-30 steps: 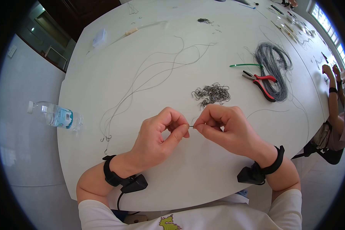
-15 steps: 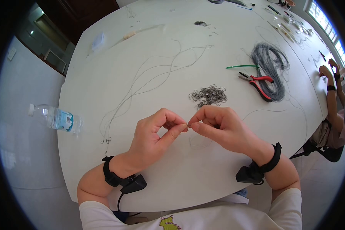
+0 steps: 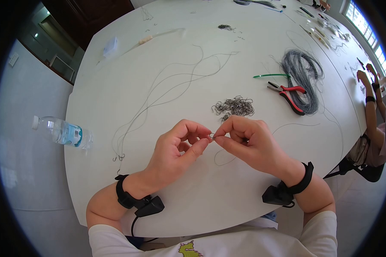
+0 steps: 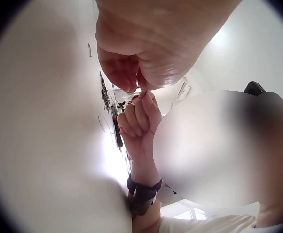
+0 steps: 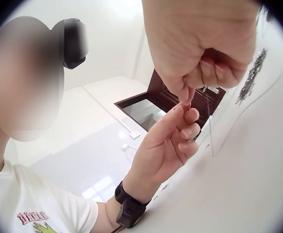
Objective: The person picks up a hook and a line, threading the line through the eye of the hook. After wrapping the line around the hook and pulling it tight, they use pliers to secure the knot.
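Observation:
A small fish hook (image 3: 211,135) shows between the fingertips of both hands, its bend facing the left fingers. My right hand (image 3: 253,139) pinches it between thumb and forefinger, so most of its shank is covered. The left hand (image 3: 176,145) has its thumb and forefinger tips at the bend, the other fingers loosely curled. A thin fishing line (image 3: 218,162) loops out below the right fingers. Just beyond the hands lies a pile of fish hooks (image 3: 238,106). In the right wrist view the left fingertips (image 5: 182,108) meet the pinching right fingers.
Red-handled pliers (image 3: 292,92) lie against a grey line bundle (image 3: 302,68), beside a green strip (image 3: 270,76). Long lines with hooks (image 3: 119,157) stretch across the left side. A water bottle (image 3: 66,132) lies near the left edge. Another person's arms (image 3: 369,92) are at the right.
The fingertips were close together half a second ago; now they have parted slightly and the hook's bend shows between them. The line loop below has shifted and opened out.

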Motion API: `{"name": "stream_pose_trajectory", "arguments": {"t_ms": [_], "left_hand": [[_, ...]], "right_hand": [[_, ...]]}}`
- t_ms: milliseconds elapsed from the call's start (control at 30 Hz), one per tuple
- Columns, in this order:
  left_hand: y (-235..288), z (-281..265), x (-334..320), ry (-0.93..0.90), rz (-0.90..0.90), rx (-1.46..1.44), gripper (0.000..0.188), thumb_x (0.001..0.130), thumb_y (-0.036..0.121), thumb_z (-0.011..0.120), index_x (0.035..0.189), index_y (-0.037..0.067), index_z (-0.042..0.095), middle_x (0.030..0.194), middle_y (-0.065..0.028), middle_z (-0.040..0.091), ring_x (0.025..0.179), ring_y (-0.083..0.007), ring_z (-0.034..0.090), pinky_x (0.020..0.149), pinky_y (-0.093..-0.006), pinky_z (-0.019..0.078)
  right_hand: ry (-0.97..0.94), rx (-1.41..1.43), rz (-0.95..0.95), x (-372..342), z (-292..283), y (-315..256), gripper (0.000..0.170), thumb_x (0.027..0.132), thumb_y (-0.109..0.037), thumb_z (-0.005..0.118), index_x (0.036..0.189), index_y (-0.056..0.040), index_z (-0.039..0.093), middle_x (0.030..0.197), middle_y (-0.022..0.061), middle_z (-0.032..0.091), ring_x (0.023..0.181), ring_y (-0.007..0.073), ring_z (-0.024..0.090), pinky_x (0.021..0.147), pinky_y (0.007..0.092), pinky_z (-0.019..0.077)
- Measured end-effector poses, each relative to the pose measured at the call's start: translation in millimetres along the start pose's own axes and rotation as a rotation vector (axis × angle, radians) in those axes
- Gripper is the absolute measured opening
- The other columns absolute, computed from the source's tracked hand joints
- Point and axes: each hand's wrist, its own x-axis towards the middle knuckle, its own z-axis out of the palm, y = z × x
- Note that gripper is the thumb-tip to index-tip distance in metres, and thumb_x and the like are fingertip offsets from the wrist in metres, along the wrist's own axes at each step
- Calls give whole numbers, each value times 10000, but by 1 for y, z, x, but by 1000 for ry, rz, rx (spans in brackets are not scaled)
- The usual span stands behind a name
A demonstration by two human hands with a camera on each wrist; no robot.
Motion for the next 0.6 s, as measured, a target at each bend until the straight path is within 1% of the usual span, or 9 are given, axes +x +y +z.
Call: {"name": "stream_pose_trajectory", "arguments": {"t_ms": [133, 333, 400, 433, 500, 533, 600], "left_hand": [[0, 2, -1, -8, -43, -42, 127, 990, 63, 603, 1112, 50, 568, 1018, -28, 656, 783, -44, 572, 642, -203, 486], [-4, 1, -2, -6, -65, -75, 107, 989, 65, 611, 1089, 53, 576, 969, -11, 637, 741, -42, 562, 604, -203, 474], [-4, 1, -2, -5, -74, -116, 100, 990, 64, 609, 1083, 51, 575, 974, -20, 647, 738, -49, 573, 607, -208, 484], [-4, 1, -2, -4, -84, -156, 93, 991, 64, 607, 1076, 50, 574, 980, -28, 657, 735, -56, 583, 610, -213, 494], [1, 4, -1, 23, -98, -206, 80, 993, 64, 604, 1065, 47, 572, 991, -41, 667, 744, -65, 601, 619, -219, 508], [3, 5, 0, 50, -113, -256, 69, 995, 64, 601, 1053, 44, 569, 1002, -53, 678, 753, -74, 618, 628, -225, 522], [4, 1, -1, 22, -144, -246, 63, 997, 66, 600, 1044, 42, 567, 1004, -61, 685, 772, -80, 631, 637, -229, 532]], "right_hand": [[-8, -18, -1, 0, 1, -1, 80, 906, -107, 673, 919, -29, 661, 508, -14, 392, 470, 73, 337, 473, 275, 285], [-17, -37, 3, -1, 4, -3, 106, 903, -129, 683, 896, -29, 648, 503, -10, 397, 469, 89, 340, 475, 282, 297], [-41, -68, 1, -1, 4, -2, 110, 902, -134, 683, 890, -33, 640, 556, 10, 480, 463, 99, 404, 480, 278, 351], [-41, -68, 1, -1, 5, 0, 110, 902, -134, 683, 890, -33, 640, 556, 10, 480, 463, 99, 404, 480, 278, 351], [-2, -133, -147, -2, 6, 3, 114, 891, -132, 692, 886, -37, 628, 699, 39, 594, 473, 124, 498, 491, 273, 420], [-4, -133, -147, -1, 6, 1, 114, 891, -132, 692, 886, -37, 628, 699, 39, 594, 473, 124, 498, 491, 273, 420], [144, -165, -227, 0, 5, -4, 120, 870, -122, 705, 882, -40, 618, 852, 59, 650, 508, 148, 565, 494, 274, 462]]}}
